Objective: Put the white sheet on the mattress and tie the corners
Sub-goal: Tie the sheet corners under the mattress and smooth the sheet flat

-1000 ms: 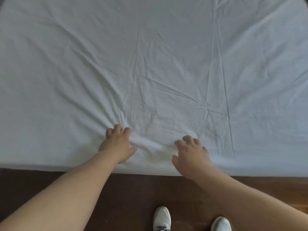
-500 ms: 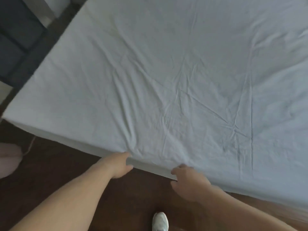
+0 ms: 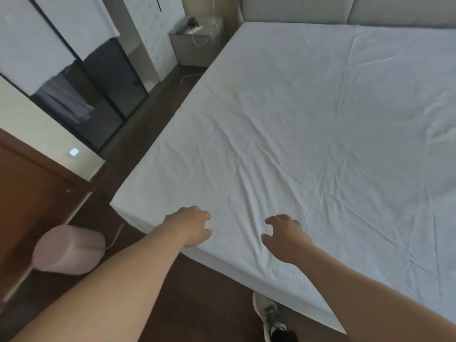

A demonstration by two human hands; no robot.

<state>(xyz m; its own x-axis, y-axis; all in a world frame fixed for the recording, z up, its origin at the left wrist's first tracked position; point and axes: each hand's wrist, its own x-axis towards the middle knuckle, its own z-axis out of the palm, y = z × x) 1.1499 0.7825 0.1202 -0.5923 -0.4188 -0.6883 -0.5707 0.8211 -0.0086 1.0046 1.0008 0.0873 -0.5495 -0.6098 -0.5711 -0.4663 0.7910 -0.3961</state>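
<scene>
Half a second ago both hands were at the near edge of the bed, fingers curled over the rim of the white sheet (image 3: 308, 124); now they are above the sheet's top surface just inside that edge, and the view has swung up and left to take in the room beside the bed. The left hand (image 3: 193, 225) hangs palm down with fingers loosely curled, grasping nothing, close to the near left corner of the mattress (image 3: 158, 224). The right hand (image 3: 286, 236) is just beside it along the same edge, fingers spread and bent like a claw, also holding nothing; whether either hand touches the cloth cannot be told.

The white sheet covers the whole top of the mattress, creased in long folds, and drops over the near edge and near left corner. Its long axis runs from that near edge away toward the pale headboard (image 3: 345, 11) at the far end.

On the dark wood floor (image 3: 172, 292) lie a pinkish cylindrical object (image 3: 69, 251) left of the near corner and a white shoe (image 3: 269, 314) under the near edge. A grey bedside cabinet (image 3: 195, 49) stands by the far left corner. No writing is readable.
</scene>
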